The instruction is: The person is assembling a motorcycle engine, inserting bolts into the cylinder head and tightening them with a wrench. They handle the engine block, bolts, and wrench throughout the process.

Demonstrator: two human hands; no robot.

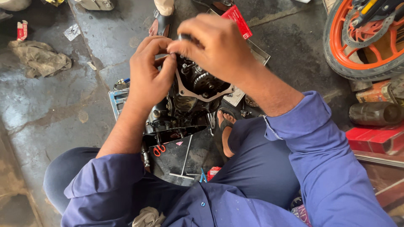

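A dark, greasy motorcycle engine [191, 94] stands on the floor between my knees, its side opened to show a sprocket with chain and a pale gasket edge. My left hand [148, 75] hovers at the engine's upper left, fingers pinched together against the fingers of my right hand. My right hand [212, 44] is above the engine's top, closed around a small dark part or tool tip that is mostly hidden. What my left fingers pinch cannot be made out.
A T-handle wrench [185, 162], red-handled scissors [159, 149] and a blue tool [203, 176] lie near my lap. A rag [40, 58] is at left, an orange motorcycle wheel [364, 46] at upper right, red boxes [372, 138] at right. Another person's sandalled foot [162, 17] is beyond.
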